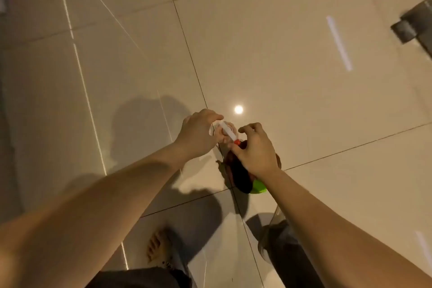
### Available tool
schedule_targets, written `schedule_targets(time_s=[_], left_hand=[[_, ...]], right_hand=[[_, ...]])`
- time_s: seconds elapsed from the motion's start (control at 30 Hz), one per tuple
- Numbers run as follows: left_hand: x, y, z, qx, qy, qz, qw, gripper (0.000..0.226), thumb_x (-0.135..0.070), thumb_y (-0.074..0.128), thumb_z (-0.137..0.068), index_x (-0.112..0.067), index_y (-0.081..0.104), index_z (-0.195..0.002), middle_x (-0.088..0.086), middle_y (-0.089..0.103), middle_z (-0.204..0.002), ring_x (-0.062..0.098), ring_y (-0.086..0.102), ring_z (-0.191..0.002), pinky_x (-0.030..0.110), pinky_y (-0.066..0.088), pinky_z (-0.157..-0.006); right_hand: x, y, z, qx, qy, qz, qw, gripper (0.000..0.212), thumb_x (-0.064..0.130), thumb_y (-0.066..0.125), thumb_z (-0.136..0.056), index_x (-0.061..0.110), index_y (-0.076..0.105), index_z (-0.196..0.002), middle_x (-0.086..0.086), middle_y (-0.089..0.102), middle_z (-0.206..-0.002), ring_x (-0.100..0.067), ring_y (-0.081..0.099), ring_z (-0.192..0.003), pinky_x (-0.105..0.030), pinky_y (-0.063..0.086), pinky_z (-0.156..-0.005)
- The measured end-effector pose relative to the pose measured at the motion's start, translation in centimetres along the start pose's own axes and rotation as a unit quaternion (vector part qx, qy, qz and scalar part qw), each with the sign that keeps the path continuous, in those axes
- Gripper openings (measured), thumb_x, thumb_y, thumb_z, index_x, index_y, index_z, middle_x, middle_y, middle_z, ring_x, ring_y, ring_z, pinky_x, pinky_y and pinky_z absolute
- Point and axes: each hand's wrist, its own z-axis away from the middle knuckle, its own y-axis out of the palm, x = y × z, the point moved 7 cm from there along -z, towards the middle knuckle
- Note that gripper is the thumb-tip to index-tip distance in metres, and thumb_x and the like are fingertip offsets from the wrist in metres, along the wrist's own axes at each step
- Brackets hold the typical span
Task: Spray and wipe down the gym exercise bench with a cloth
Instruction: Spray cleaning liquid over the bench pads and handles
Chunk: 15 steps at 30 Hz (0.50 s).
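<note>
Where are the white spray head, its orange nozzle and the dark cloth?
white spray head point(226, 129): head view, on its white barrel.
orange nozzle point(237, 142): head view, on its tip.
dark cloth point(240, 176): head view, on its middle.

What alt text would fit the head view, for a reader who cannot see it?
Seen from above, the left hand grips a spray bottle while the right hand pinches its red nozzle. A dark cloth and a green object show under the right hand, above a beige tiled floor; a grey metal part sits at the upper right.
</note>
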Motion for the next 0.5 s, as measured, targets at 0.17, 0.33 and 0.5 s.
schedule_targets(time_s=[0.17, 0.33, 0.5], left_hand=[[1.7, 3.5, -2.9, 0.005, 0.084, -0.087, 0.993, 0.035, -0.033, 0.064, -0.096, -0.030, 0.066, -0.132, -0.006, 0.062, -0.137, 0.022, 0.051, -0.128, 0.052, 0.026, -0.116], [2.2, 3.6, -4.1, -0.026, 0.105, -0.102, 0.989, 0.020, -0.032, 0.064, -0.098, -0.025, 0.073, -0.115, -0.005, 0.072, -0.114, 0.022, 0.061, -0.108, 0.043, 0.035, -0.108], [-0.2, 0.2, -3.1, -0.069, 0.111, -0.067, 0.989, 0.018, -0.032, 0.067, -0.097, -0.023, 0.076, -0.110, -0.005, 0.073, -0.112, 0.020, 0.063, -0.103, 0.042, 0.040, -0.106]], right_hand=[[-0.6, 2.9, -1.5, -0.056, -0.014, -0.001, 0.998, 0.032, 0.032, 0.069, -0.095, 0.009, 0.070, -0.116, -0.009, 0.061, -0.110, -0.027, 0.060, -0.086, -0.040, 0.053, -0.075], [-1.3, 2.7, -2.1, -0.110, -0.037, -0.013, 0.993, 0.019, 0.014, 0.066, -0.093, 0.009, 0.075, -0.109, -0.008, 0.061, -0.109, -0.029, 0.060, -0.091, -0.043, 0.049, -0.080], [0.1, -0.6, -2.1, -0.105, -0.038, -0.054, 0.992, 0.020, 0.027, 0.064, -0.094, 0.014, 0.075, -0.105, -0.001, 0.056, -0.123, -0.022, 0.059, -0.102, -0.042, 0.050, -0.091]])
